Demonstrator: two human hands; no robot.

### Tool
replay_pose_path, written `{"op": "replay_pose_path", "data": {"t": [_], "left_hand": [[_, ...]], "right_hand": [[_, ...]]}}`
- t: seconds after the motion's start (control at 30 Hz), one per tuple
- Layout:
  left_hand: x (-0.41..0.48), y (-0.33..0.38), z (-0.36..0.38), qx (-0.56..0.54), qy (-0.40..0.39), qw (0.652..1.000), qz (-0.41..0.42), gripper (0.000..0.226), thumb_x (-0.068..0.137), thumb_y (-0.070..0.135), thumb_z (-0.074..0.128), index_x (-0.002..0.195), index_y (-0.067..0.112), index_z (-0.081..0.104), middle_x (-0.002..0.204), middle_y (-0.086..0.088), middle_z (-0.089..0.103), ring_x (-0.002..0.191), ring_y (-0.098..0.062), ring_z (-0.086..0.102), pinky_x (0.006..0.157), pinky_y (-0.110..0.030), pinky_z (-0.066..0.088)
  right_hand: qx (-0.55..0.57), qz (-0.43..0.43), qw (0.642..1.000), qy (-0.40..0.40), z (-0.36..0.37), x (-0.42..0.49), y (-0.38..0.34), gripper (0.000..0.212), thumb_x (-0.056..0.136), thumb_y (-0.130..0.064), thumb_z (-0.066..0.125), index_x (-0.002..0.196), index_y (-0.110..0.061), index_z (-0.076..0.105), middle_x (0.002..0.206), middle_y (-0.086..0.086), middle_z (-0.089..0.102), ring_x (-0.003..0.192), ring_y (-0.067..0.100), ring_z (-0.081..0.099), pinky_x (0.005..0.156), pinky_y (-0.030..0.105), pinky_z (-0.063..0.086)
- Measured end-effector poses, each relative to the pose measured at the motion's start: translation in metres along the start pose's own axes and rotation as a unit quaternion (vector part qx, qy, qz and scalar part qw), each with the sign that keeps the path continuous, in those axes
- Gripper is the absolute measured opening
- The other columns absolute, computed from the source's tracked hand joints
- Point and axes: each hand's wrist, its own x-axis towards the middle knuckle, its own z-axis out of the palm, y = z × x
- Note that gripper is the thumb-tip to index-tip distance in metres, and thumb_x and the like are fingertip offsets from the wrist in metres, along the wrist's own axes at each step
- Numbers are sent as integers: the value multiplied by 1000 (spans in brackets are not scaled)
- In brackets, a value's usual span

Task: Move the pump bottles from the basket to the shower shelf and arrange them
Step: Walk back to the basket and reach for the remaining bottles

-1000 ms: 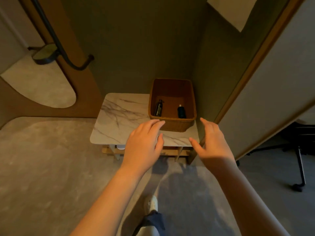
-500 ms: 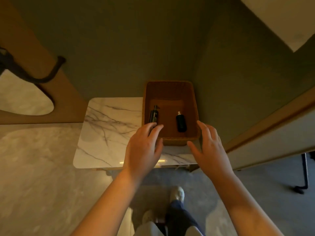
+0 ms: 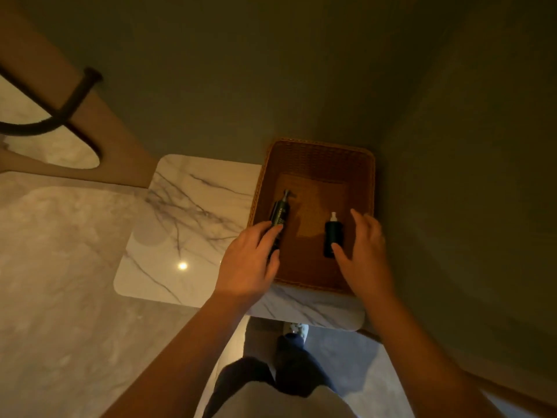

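Note:
A brown wicker basket (image 3: 319, 152) stands on the right end of a marble-topped table (image 3: 193, 212), in a corner of green walls. Two dark pump bottles lie in it. The slim one (image 3: 281, 211) with a grey pump lies at the left; my left hand (image 3: 250, 260) reaches over the basket's near rim, fingertips touching the bottle's lower part, fingers apart. The shorter bottle (image 3: 332, 233) with a white pump lies at the right; my right hand (image 3: 364, 254) hovers open around its lower end, thumb at its base. No shower shelf is in view.
Green walls close in behind and to the right of the basket. A black curved bar (image 3: 69, 107) sticks out at the left above a pale oval mat (image 3: 57, 146). My legs and a shoe (image 3: 297, 330) stand against the table's near edge.
I have stepped closer and now look more steeply down. Both hands moved forward from the table's near edge into the basket, onto the two bottles.

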Motion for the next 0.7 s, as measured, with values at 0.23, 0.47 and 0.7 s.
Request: {"op": "replay_pose_path", "data": {"t": [0.23,0.47,0.7], "left_hand": [[54,-28,60,-6,-53,998,-42,51,86,20,59,135,10,48,127,-12,54,108,-27,54,85,-38,49],[95,-63,133,-15,-97,994,-53,57,88,24,56,141,12,38,133,-14,48,112,-29,50,87,-43,49],[112,-94,206,-1,-157,984,-84,67,90,31,54,148,17,22,145,-14,34,125,-30,41,96,-47,44]], "right_hand": [[-20,17,998,-51,33,56,35,75,88,-29,63,149,-18,21,153,16,20,138,33,24,110,46,29],[-32,39,996,-75,80,102,75,77,85,-25,67,148,-14,25,150,17,26,134,34,31,107,46,33],[-38,60,991,-116,136,133,116,79,87,-26,64,150,-15,19,151,14,22,134,32,29,107,46,34]]}}
